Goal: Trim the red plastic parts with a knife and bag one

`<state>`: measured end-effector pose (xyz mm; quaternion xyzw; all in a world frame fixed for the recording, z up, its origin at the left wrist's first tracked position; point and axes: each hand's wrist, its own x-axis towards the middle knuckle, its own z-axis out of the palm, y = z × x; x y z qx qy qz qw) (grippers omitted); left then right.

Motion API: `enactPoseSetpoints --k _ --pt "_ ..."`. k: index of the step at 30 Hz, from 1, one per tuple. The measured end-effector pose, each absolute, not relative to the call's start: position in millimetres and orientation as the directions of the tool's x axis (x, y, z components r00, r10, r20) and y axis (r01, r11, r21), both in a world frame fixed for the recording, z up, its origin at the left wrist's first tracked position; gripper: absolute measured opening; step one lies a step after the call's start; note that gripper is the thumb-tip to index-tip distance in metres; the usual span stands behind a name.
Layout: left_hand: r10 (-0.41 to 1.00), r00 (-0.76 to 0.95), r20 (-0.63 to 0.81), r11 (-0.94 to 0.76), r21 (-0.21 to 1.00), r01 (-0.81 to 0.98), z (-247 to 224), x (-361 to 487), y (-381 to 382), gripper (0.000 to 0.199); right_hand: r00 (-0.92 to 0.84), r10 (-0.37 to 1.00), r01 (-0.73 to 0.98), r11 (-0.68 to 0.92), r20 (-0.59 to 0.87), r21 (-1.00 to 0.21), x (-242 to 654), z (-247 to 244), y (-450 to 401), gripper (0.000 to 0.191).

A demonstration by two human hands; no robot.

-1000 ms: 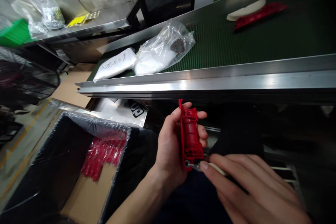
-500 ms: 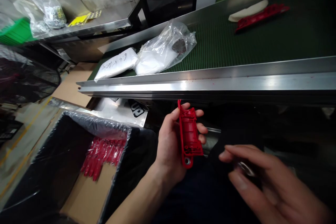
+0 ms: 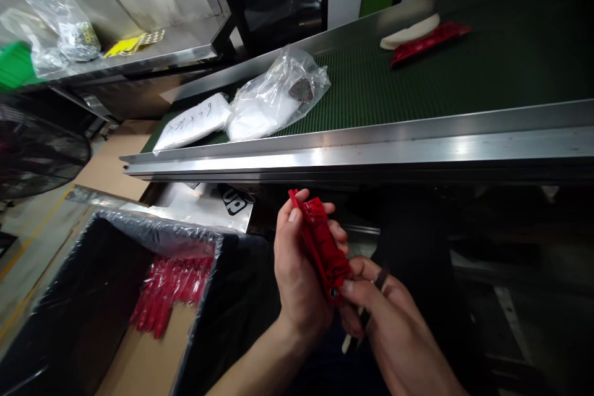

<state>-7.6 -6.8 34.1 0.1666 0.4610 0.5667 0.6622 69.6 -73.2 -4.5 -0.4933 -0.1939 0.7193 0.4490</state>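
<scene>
A green conveyor belt point(image 3: 417, 80) with a steel rail point(image 3: 371, 151) runs across in front of me. On it lie two clear bags point(image 3: 273, 102) and, farther off, a red part point(image 3: 429, 43). A steel bench point(image 3: 153, 18) stands at my upper left, a black fan point(image 3: 37, 154) below it. A lined box point(image 3: 83, 315) sits on the floor point(image 3: 28, 241), low at my left.

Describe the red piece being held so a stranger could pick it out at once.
Below the steel edge of the conveyor, the left hand grips a red plastic part, and the right hand touches its lower end. Other red pieces lie in the box or on the belt; only this one is held.
</scene>
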Motion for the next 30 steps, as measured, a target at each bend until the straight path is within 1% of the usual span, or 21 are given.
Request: enactPoseSetpoints --k 1,3,5,6,7,9,11,13,14,16,20,23,27,28,30 --pt "0.905 -0.081 -0.417 0.293 0.75 -0.593 33 -7 -7 0.025 -0.096 0.833 -0.462 -0.522 -0.544 -0.717 69 -6 -73 0.03" --pt "0.903 -0.099 -0.419 0.283 0.752 -0.596 32 -8 -6 0.025 -0.03 0.84 -0.436 -0.498 -0.541 -0.749 74 -10 -72 0.03" --pt "0.899 -0.109 -0.423 0.283 0.753 -0.594 31 -9 -5 0.026 0.059 0.863 -0.353 -0.453 -0.502 -0.819 86 -14 -70 0.031" --pt "0.899 -0.101 -0.425 0.292 0.757 -0.584 31 -10 -4 0.027 0.105 0.881 -0.285 -0.417 -0.461 -0.863 93 -16 -69 0.033" --pt "0.903 -0.081 -0.421 0.307 0.767 -0.563 30 -11 -5 0.027 0.149 0.903 -0.194 -0.374 -0.404 -0.907 101 -16 -67 0.033" --pt "0.916 0.005 -0.401 0.351 0.796 -0.493 27 -13 -7 0.029 0.237 0.94 0.033 -0.26 -0.245 -0.965 116 -14 -62 0.03" --pt "0.92 0.092 -0.38 0.384 0.831 -0.404 24 -16 -11 0.03 0.292 0.955 0.244 -0.129 -0.054 -0.961 127 -6 -53 0.021" --pt "0.925 0.123 -0.36 0.38 0.863 -0.333 21 -17 -16 0.03 0.262 0.96 0.36 -0.006 0.095 -0.933 132 6 -44 0.018" --pt "0.929 0.12 -0.351 0.37 0.876 -0.31 21 -18 -18 0.03 0.227 0.964 0.375 0.045 0.139 -0.926 133 12 -40 0.016" --pt "0.937 0.11 -0.332 0.349 0.898 -0.267 20 -18 -21 0.03 0.157 0.974 0.354 0.097 0.162 -0.93 133 22 -32 0.013" --pt "0.941 0.09 -0.325 0.335 0.932 -0.137 23 -15 -24 0.029 0.09 0.99 0.257 0.08 0.106 -0.963 132 32 -24 0.013" --pt "0.962 0.049 -0.27 0.272 0.961 -0.058 25 -10 -25 0.025 0.057 0.996 0.222 0.06 0.074 -0.973 131 32 -22 0.012" --pt "0.957 0.073 -0.28 0.28 0.96 0.009 27 -5 -25 0.024 0.069 0.998 0.204 -0.011 0.003 -0.979 131 23 -24 0.02" --pt "0.953 0.083 -0.293 0.292 0.956 0.017 27 -4 -24 0.025 0.091 0.995 0.174 -0.05 -0.034 -0.983 132 19 -24 0.024" --pt "0.942 0.092 -0.323 0.322 0.946 0.029 27 -2 -22 0.027 0.19 0.977 0.059 -0.114 -0.101 -0.992 137 9 -26 0.028"
